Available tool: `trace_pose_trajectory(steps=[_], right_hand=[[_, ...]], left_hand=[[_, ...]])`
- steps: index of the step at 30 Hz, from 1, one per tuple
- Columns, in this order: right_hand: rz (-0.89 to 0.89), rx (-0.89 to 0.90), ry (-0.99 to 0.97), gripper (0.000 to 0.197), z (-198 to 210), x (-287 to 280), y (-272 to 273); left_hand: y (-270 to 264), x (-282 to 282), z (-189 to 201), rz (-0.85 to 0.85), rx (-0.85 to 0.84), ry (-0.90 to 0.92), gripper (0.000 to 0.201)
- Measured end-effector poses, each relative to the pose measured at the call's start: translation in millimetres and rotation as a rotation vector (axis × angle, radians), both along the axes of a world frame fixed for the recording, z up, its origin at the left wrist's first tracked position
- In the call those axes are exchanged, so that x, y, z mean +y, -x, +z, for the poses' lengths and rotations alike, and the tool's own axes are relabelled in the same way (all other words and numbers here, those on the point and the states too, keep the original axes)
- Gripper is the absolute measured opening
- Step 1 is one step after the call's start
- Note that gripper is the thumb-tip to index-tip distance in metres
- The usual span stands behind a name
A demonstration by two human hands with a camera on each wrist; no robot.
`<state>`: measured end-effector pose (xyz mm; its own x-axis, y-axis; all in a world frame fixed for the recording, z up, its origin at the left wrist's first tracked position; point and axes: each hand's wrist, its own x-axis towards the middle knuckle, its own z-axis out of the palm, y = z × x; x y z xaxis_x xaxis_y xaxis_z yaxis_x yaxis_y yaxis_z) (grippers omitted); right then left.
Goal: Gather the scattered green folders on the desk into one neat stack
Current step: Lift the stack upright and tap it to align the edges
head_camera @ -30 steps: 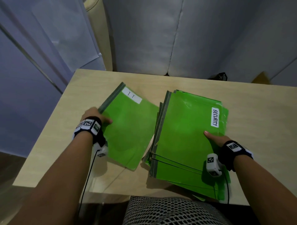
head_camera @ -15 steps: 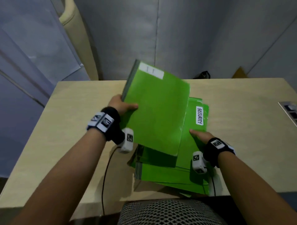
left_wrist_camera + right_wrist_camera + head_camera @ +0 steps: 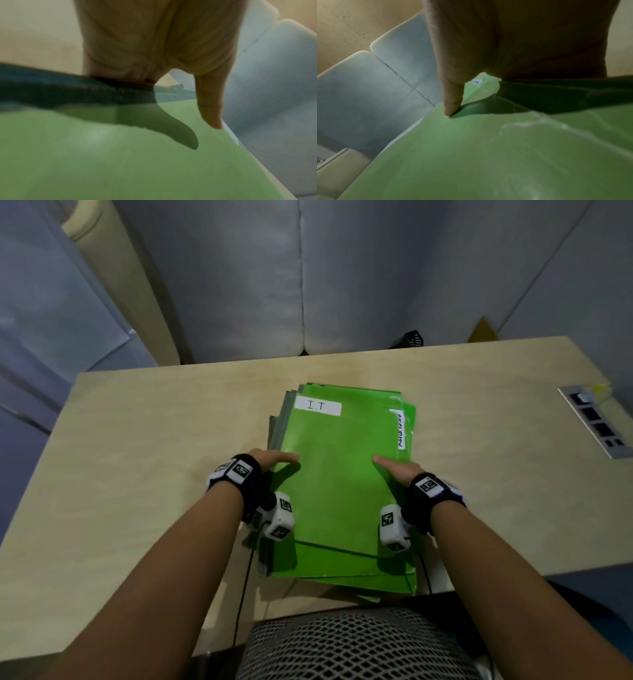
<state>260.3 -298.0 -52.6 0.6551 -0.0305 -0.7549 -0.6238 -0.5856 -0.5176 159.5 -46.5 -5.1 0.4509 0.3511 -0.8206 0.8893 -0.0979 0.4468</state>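
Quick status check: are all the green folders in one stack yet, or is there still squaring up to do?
Gathered: no loose folder shows on the desk; the I.T folder tops the stack. In hand: the left hand and right hand flank the stack, thumbs on top. Left: squaring up, since lower folders fan out at the near edge and the folder with the sideways label juts right.
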Motion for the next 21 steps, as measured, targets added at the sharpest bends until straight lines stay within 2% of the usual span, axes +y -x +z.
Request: trace_pose_trajectory(steps=[2,3,6,8,10,13,16,17,19,20,21], right_hand=[[-0.009,0.004,-0.006,0.108,-1.4,0.5,-1.3],[-0.015,0.011,-0.027,0.113,-1.9,1.0,-2.4],[-0.049,0.061,-0.076,0.142,-15.5,-1.3,-9.4],[-0.113,0.103,-0.097,0.148,-15.8,-0.6,-8.6],[-0.166,0.084,-0.114,0.136,-5.3,2.2,-3.5],[-0.192,0.028,-0.109,0.115,-2.2,3.0,-5.0],[-0.212,-0.048,-0.130,0.109,3.8,6.2,-10.7],[-0.214,-0.084,-0.141,0.107,7.4,8.5,-14.1],[-0.215,-0.201,-0.161,0.096,16.8,12.1,-22.4],[-0.212,-0.269,-0.183,0.086,22.7,13.9,-27.1],[-0.206,-0.332,-0.204,0.078,31.9,16.4,-31.4]], left_hand=[[-3.1,-2.3,-3.1,0.121,0.029,0.148,0.096],[-4.0,-5.5,-3.2,0.176,0.033,0.217,0.091],[-7.5,-17.0,-3.2,0.189,0.013,0.296,0.050],[-8.2,-21.7,-2.4,0.136,0.024,0.317,0.056],[-13.0,-19.1,-3.9,0.137,0.040,0.342,0.065],[-17.9,-14.6,-2.8,0.168,0.033,0.395,0.067],[-20.8,-8.2,-10.3,0.117,-0.062,0.339,0.089],[-21.7,-7.5,-11.0,0.114,-0.079,0.365,0.081],[-23.4,-6.2,-6.2,0.186,-0.120,0.440,0.039],[-25.3,-4.9,-2.8,0.222,-0.164,0.456,0.026],[-28.8,-2.9,3.1,0.230,-0.218,0.453,0.021]])
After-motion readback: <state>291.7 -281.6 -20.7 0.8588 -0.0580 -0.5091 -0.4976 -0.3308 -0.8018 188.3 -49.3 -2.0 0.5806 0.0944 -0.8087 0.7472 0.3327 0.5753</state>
